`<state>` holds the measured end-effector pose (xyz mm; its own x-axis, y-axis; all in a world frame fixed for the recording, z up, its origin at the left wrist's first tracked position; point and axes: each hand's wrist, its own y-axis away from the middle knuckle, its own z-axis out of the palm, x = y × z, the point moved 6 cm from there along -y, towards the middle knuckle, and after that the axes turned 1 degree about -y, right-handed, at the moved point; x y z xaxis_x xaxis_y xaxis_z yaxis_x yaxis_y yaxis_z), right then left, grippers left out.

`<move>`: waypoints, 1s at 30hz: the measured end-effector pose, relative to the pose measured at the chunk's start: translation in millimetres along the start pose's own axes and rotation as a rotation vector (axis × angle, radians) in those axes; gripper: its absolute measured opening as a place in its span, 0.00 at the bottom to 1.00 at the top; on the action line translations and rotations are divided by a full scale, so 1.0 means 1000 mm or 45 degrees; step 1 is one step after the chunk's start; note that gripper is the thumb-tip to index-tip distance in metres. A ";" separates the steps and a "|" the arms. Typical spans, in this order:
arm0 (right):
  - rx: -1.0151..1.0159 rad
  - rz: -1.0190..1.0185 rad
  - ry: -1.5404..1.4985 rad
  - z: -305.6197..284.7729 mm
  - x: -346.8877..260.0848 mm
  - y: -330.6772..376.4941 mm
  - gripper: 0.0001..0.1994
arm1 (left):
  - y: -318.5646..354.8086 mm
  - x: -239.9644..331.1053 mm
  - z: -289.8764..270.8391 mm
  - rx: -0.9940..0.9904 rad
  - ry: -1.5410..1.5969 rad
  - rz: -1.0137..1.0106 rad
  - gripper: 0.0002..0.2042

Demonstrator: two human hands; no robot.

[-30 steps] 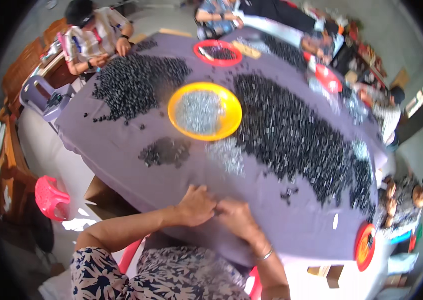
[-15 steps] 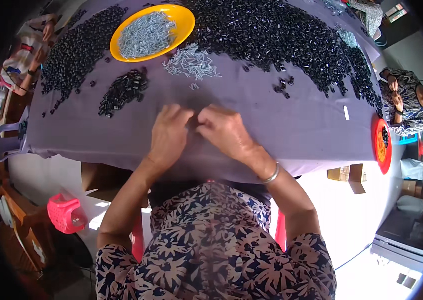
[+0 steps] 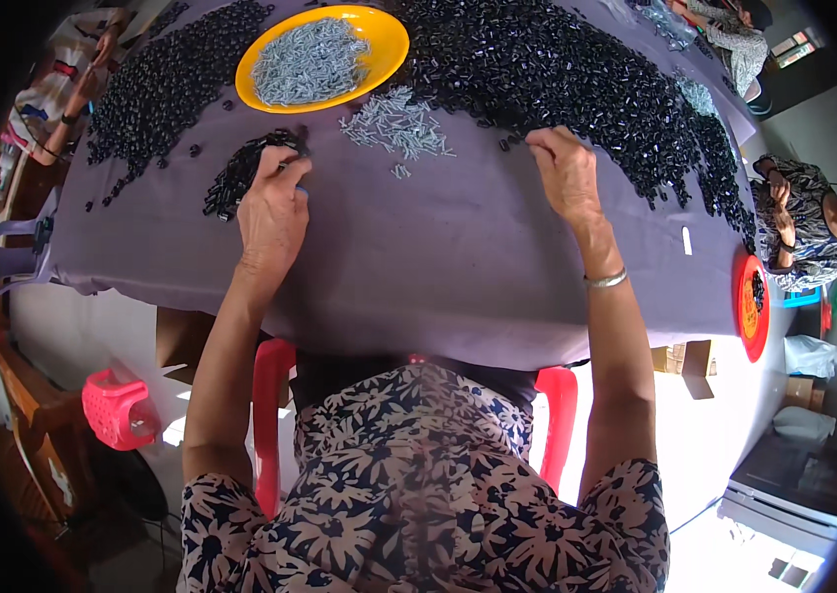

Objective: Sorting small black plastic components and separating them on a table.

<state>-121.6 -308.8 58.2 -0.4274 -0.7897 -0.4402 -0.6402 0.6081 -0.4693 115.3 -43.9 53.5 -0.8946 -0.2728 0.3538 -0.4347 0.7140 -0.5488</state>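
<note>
My left hand (image 3: 274,210) is at the small pile of short black cylindrical pieces (image 3: 230,186) on the left of the table. Its thumb and forefinger are apart at the pile's right side, and nothing shows between them. At the near edge of the big heap of small black pieces (image 3: 497,74) is my right hand (image 3: 569,178), fingers bent and tips together. Whatever those fingertips pinch is hidden. Between the hands, farther off, lies a loose heap of thin silvery screws or pins (image 3: 394,124). More of them fill a yellow plate (image 3: 391,44) behind it.
Another heap of black pieces (image 3: 146,109) spreads at the far left. A purple-grey cloth (image 3: 418,252) covers the table. A white strip (image 3: 687,240) lies toward the right, and a red plate (image 3: 743,321) sits at the right edge. Other people sit beyond the table's sides.
My hands were close together over the near middle of the table. They have parted: the left went left to the small pile, the right went away and right to the big heap.
</note>
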 end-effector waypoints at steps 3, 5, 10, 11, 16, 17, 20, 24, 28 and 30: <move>-0.053 -0.248 0.050 0.006 -0.005 -0.013 0.05 | 0.000 0.012 -0.007 0.047 0.041 -0.034 0.18; -0.141 -0.260 0.101 0.014 -0.007 -0.018 0.05 | 0.011 0.028 -0.002 -0.020 0.161 0.050 0.18; -0.262 -0.363 0.254 0.025 -0.018 -0.025 0.03 | 0.045 0.075 0.019 -0.243 0.544 0.007 0.18; -0.272 -0.366 0.280 0.025 -0.021 -0.026 0.02 | 0.051 0.083 0.023 -0.305 0.651 0.043 0.19; -0.373 -0.283 0.297 0.011 -0.015 -0.016 0.03 | 0.056 0.088 0.033 -0.336 0.769 0.051 0.19; -0.306 -0.320 0.285 0.006 -0.018 -0.013 0.03 | 0.055 0.086 0.034 -0.305 0.832 0.003 0.17; -0.218 -0.225 0.063 -0.002 -0.028 -0.001 0.03 | 0.057 0.085 0.034 -0.260 0.885 -0.056 0.18; -0.395 -0.020 -0.451 0.019 -0.082 0.044 0.03 | 0.059 0.081 0.033 -0.280 1.018 -0.150 0.21; -0.509 -0.106 -0.657 0.042 -0.138 0.081 0.04 | 0.059 0.080 0.031 -0.240 1.126 -0.056 0.24; -0.522 -0.190 -0.574 0.045 -0.144 0.085 0.05 | 0.059 0.078 0.029 -0.218 1.109 -0.067 0.24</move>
<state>-86.0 -139.5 47.7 -0.0610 -0.6974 -0.7141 -0.9033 0.3429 -0.2576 16.6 -42.2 26.9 -0.4480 0.2294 0.8641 -0.3892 0.8201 -0.4195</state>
